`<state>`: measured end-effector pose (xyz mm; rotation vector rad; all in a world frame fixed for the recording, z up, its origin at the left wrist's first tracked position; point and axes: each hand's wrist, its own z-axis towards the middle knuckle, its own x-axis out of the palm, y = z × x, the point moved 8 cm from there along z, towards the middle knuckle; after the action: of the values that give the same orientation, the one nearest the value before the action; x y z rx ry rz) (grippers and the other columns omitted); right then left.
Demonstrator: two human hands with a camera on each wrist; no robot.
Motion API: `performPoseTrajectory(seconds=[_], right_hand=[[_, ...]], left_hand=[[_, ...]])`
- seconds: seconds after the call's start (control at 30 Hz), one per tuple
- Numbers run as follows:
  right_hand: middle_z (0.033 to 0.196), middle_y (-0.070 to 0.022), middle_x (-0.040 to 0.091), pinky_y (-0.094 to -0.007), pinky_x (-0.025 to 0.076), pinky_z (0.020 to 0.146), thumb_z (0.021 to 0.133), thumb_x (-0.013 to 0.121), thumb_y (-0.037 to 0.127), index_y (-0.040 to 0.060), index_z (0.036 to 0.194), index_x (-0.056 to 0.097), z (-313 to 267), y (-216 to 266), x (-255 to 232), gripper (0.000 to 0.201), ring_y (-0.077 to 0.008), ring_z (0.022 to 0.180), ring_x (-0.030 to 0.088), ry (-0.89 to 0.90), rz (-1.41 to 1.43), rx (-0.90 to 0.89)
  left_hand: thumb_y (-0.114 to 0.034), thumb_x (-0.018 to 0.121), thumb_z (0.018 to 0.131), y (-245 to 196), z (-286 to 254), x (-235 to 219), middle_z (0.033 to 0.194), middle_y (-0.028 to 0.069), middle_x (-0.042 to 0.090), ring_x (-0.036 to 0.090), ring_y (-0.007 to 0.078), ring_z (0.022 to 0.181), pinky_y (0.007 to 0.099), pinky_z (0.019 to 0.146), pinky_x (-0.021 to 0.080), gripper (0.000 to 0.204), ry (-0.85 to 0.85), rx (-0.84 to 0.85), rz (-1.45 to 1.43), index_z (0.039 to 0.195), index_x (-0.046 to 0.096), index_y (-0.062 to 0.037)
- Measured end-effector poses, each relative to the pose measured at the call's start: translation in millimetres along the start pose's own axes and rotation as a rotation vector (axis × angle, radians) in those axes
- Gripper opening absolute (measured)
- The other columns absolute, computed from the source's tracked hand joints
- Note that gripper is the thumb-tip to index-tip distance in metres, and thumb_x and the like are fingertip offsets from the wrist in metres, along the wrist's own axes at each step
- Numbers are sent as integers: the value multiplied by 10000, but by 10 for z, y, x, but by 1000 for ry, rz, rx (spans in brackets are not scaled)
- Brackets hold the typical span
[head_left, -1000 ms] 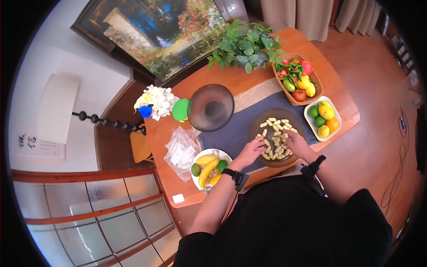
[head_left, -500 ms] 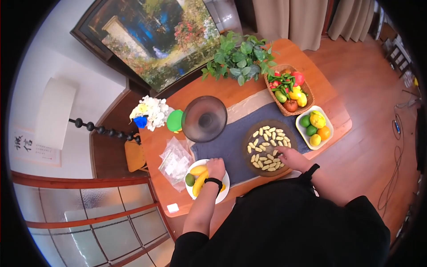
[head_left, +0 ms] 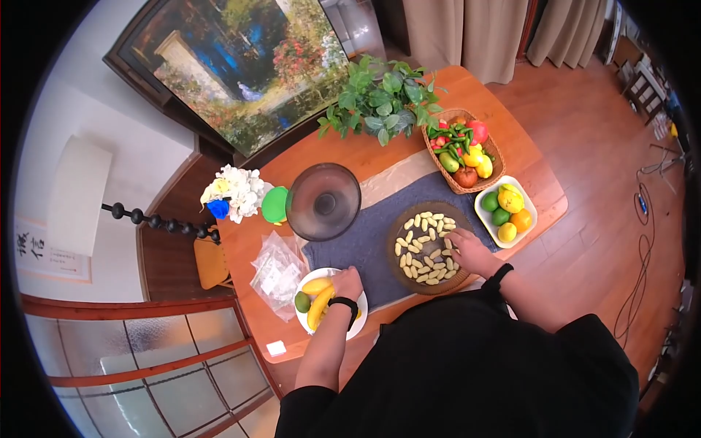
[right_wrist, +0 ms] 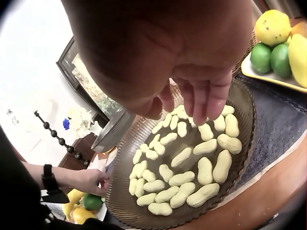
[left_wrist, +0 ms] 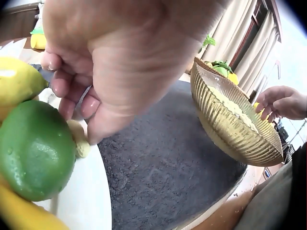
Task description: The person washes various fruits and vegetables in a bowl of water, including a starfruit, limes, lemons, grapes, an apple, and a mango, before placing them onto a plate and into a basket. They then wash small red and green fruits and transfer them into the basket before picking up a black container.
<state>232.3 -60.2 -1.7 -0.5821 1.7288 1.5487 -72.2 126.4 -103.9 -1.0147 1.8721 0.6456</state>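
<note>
My left hand is over the white plate, its fingers curled and its thumb against a pale peanut at the plate's rim. Beside that peanut lie a green lime, a yellow lemon and, in the head view, bananas. My right hand hovers over a brown ribbed glass bowl, fingers loosely bent and pointing down. Fingertips are right at the peanuts at the bowl's far side. The peanuts are spread across its bottom.
A wicker basket of fruit and peppers and a white dish of citrus stand on the right. A dark round bowl, plastic bags and white flowers are on the left. A leafy plant stands behind.
My left hand has gone from the peanut bowl leftward to the white plate and stays there. The right hand has shifted slightly toward the bowl's far side. The head view has also shifted.
</note>
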Motion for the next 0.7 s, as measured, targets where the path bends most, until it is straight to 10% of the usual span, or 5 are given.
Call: performPoseTrajectory(seconds=[0.23, 0.43, 0.57, 0.7], right_hand=[[1306, -222, 500, -457, 449, 1001, 833, 652, 197, 84, 1336, 493, 555, -105, 254, 540, -398, 1186, 531, 7, -120, -18], [1212, -211, 571, -455, 494, 949, 866, 633, 251, 82, 1273, 573, 484, 81, 540, 446, -390, 1098, 599, 348, -70, 28], [1136, -178, 605, -444, 506, 921, 836, 633, 140, 64, 1073, 662, 465, 121, 337, 251, -362, 1032, 616, 94, -9, -17], [1237, -158, 557, -441, 442, 1000, 807, 654, 137, 91, 1167, 623, 667, 338, 80, 365, -347, 1191, 520, -23, -234, -175]], left_hand=[[-162, 579, 907, -107, -96, -195, 989, 173, 706, 676, 355, 967, 470, 860, 513, 153, -140, 113, -12, 962, 676, -57], [-197, 601, 912, -374, -315, -881, 811, 200, 670, 666, 378, 838, 491, 749, 512, 169, -369, 32, -379, 845, 630, -45], [-137, 611, 860, -1299, -418, -1135, 806, 168, 652, 647, 366, 806, 487, 746, 511, 102, -444, 469, -484, 841, 622, -37], [-123, 616, 850, -1674, -375, -1077, 981, 165, 641, 627, 341, 952, 457, 807, 507, 129, -450, 485, -510, 929, 617, -21]])
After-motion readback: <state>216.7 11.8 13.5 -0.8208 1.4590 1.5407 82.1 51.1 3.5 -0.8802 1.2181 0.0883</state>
